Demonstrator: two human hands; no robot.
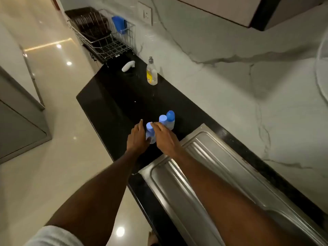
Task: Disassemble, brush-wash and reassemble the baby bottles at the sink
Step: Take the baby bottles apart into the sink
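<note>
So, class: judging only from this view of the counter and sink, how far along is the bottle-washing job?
Barely begun. Done: nothing, since all three baby bottles stand capped on the black counter. In hand: the left hand and right hand flank the nearest bottle, fingers straight. Left: disassembly, washing with the soap bottle farther back, reassembly. The steel drainboard holds no parts.

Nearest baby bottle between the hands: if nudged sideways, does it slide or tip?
The nearest baby bottle stands upright, tall and narrow, so it probably tips rather than slides. It looks like light plastic. The left hand and right hand flank it, likely steadying it on the glossy countertop.
</note>
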